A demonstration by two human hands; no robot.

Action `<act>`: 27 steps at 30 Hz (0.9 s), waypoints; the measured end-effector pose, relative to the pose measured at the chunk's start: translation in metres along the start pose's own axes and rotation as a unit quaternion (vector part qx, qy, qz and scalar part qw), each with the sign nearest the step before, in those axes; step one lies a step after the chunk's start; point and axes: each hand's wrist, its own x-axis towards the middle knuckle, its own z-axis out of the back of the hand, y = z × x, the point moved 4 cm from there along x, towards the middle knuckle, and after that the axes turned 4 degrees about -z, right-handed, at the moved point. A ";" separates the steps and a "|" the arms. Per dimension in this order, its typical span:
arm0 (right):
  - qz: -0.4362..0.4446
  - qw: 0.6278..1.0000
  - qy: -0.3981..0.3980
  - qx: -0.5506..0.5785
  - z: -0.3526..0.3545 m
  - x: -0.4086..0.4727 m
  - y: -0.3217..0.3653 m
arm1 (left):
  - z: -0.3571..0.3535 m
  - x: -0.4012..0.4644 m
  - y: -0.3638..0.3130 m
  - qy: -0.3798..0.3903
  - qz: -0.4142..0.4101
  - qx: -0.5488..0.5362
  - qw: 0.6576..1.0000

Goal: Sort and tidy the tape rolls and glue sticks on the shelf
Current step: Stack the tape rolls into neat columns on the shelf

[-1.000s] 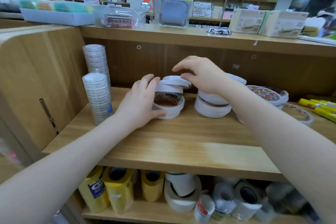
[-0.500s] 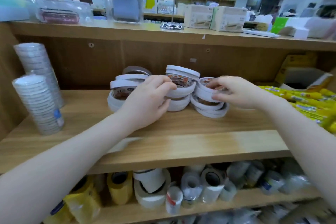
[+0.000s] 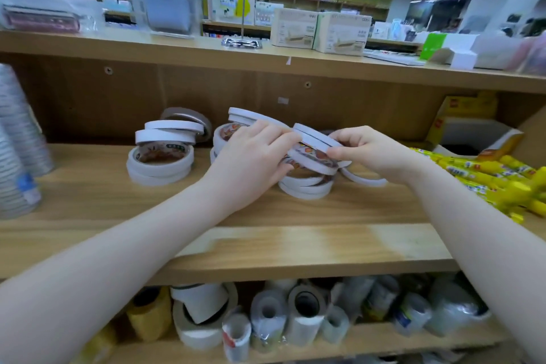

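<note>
A few white tape rolls [image 3: 313, 154] are held between 2 hands above the wood shelf [image 3: 266, 245]. The left hand [image 3: 251, 156] is curled round their left side, and the right hand [image 3: 366, 151] pinches their right edge with thumb and fingers. The held rolls are tilted, with the left side higher. They sit on top of a right stack [image 3: 305, 185] of flat white rolls, and they look to be touching it, though the hands hide part of the join.

A middle stack [image 3: 233, 127] is seen just behind the left hand, partly hidden by it. A left stack [image 3: 161, 156] stands apart from both hands, with thin rolls laid crooked on top and 1 roll leaning on the back wall behind it. 1 thin roll [image 3: 366, 180] lies flat on the shelf under the right wrist.

Yellow glue sticks [image 3: 484, 177] are piled at the right end of the shelf, near the right arm. A yellow box [image 3: 464, 127] stands open behind them. At the far left, 2 tall stacks of clear tape [image 3: 17, 162] are seen, blurred.

On the lower shelf [image 3: 354, 340], many bigger rolls [image 3: 295, 313] are packed side by side, some yellow, some white, some clear. On the top board [image 3: 177, 47], 2 pale boxes [image 3: 322, 31] and clear cases [image 3: 165, 12] are set.
</note>
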 end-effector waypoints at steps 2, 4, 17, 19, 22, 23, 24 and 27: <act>0.019 1.000 0.002 0.022 0.003 0.000 0.000 | -0.010 0.007 -0.006 0.021 0.001 0.007 1.000; 0.039 0.998 -0.017 0.042 0.009 0.001 -0.001 | -0.019 0.012 -0.009 0.029 0.003 0.016 0.999; 0.044 0.979 -0.114 -0.165 0.031 0.021 -0.016 | -0.034 0.040 -0.015 0.139 0.025 -0.024 0.990; 0.047 0.976 -0.127 -0.169 0.031 0.023 -0.018 | -0.023 0.043 -0.008 0.119 0.128 -0.126 0.976; 0.124 0.976 -0.156 -0.092 0.030 0.016 -0.009 | -0.001 0.040 -0.002 0.041 0.218 -0.281 0.934; 0.164 0.972 -0.154 -0.065 0.029 0.013 -0.005 | 0.006 0.039 -0.001 0.019 0.236 -0.337 0.911; 0.200 0.967 -0.150 -0.049 0.027 0.010 0.001 | 0.012 0.037 -0.001 0.001 0.248 -0.387 0.888; 0.262 0.953 -0.142 -0.052 0.020 0.005 0.021 | 0.028 0.031 0.002 -0.047 0.257 -0.448 0.855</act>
